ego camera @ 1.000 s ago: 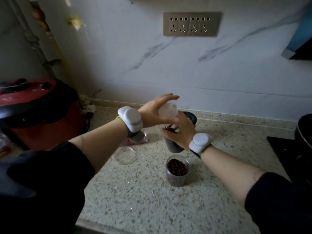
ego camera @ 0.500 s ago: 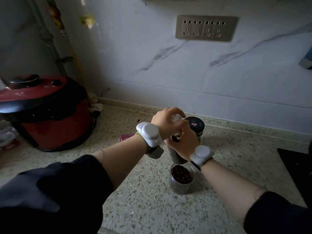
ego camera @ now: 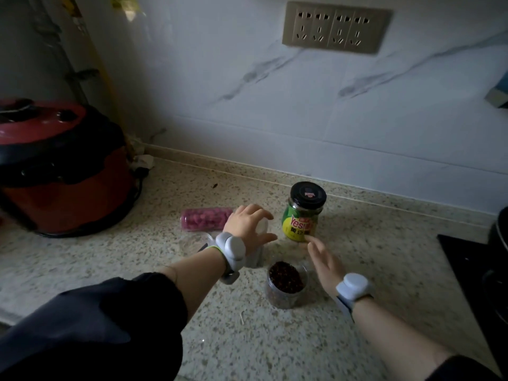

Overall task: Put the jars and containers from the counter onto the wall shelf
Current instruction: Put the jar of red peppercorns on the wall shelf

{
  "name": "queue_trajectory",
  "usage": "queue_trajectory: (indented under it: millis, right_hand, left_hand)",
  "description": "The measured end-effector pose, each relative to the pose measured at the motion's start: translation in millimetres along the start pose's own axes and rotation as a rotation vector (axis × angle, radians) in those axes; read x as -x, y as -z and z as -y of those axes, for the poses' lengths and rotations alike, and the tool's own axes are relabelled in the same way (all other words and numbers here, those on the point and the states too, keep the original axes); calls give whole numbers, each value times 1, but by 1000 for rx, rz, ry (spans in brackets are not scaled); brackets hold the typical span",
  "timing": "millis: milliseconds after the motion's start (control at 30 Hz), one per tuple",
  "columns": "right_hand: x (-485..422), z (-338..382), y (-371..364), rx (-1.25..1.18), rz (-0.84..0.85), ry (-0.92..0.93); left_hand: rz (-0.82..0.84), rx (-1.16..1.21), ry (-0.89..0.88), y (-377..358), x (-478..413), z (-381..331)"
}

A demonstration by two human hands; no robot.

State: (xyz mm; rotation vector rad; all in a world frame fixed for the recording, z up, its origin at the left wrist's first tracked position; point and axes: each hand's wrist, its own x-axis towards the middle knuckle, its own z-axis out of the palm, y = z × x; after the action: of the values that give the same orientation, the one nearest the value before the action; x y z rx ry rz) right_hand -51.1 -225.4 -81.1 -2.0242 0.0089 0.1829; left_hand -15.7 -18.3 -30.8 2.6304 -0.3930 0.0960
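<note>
Left hand [ego camera: 248, 225] cupping white lid [ego camera: 262, 226] | pink jar [ego camera: 206, 222] lying sideways, left-right

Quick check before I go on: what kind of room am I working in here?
Most likely a home kitchen. A speckled stone counter runs along a marble-look tiled wall with a four-gang socket strip, a red pressure cooker stands at the left, and food jars such as the green-labelled jar sit out.

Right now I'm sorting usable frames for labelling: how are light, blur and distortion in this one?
Head view: dim and underexposed, light falling mainly on the marble wall, while the red cooker and the dark sleeves sink into shadow; wide-angle bending tilts the socket strip; the green-labelled jar is sharp enough to show its label, and the left hand is slightly soft.
</note>
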Motion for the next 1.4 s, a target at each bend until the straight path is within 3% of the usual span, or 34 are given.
queue_trajectory:
  millis: [100,200,333,400,467,567,667,800,1067,1167,1233,1300,1400]
  right_hand:
    - [14,-28,-8,-85,117,-39]
    - [22,-36,-18,16,234,-17]
    - [25,-39,-30,60,188,-4]
    - [25,-40,-35,-9,137,-10]
    - [24,-39,-40,-61,113,-2]
    - [26,-40,-48,-114,76,0]
    - [32,-39,-53,-139,55,11]
    - [48,-25,-65,-146,128,50]
    - [54,-25,-95,-142,151,129]
    - [53,-27,-99,-160,169,117]
    - [52,-25,-105,-182,187,102]
    - [46,-23,-111,-191,176,109]
    - [40,-17,-122,-168,186,141]
  left_hand:
    - [-20,18,16,-11,-2,3]
    - [4,65,25,-12,-6,4]
    - [-78,341,63,-2,0,9]
    - [-247,468,183,5,6,19]
    - [-322,417,407,12,14,40]
    - [-32,82,683,9,34,69]
    - [189,-17,733,-3,53,82]
    - [260,-18,684,-25,48,97]
    - [137,-67,729,-33,48,117]
    - [173,-170,716,-34,57,115]
    - [136,-64,731,-28,65,109]
    - [13,226,724,-16,71,98]
    - [-176,659,531,2,85,72]
